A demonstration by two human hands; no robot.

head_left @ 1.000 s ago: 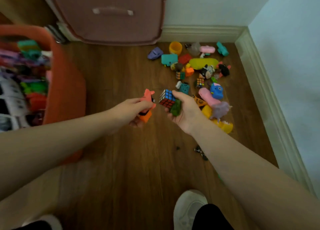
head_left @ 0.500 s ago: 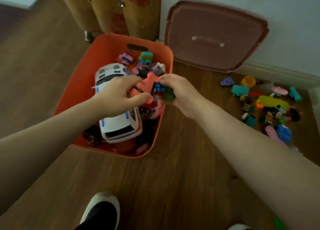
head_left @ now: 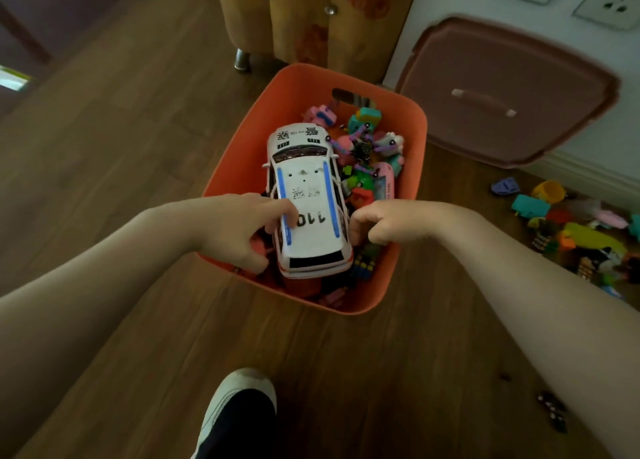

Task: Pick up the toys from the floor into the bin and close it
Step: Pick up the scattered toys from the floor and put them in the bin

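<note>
The orange bin (head_left: 239, 154) stands open on the wooden floor, full of toys, with a white police car (head_left: 304, 181) lying on top. My left hand (head_left: 242, 230) is over the bin's near left corner, gripping an orange toy (head_left: 259, 247) while its forefinger touches the car roof. Over the near right side, my right hand (head_left: 381, 223) has its fingers loosely curled downward. Just beneath it, a puzzle cube (head_left: 362, 268) and a green toy (head_left: 372, 251) lie in the bin. The brown lid (head_left: 502, 91) leans on the wall. Several loose toys (head_left: 571, 230) lie on the floor at right.
A wooden cabinet (head_left: 311, 19) on metal feet stands behind the bin. My white shoe (head_left: 235, 399) is on the floor near the bottom edge. Small dark bits (head_left: 552, 410) lie on the floor at lower right. The skirting board (head_left: 588, 178) runs behind the toy pile.
Both hands came from the toy pile to the bin and dropped lower into it. The cube and green toy left my right hand and now lie in the bin.
</note>
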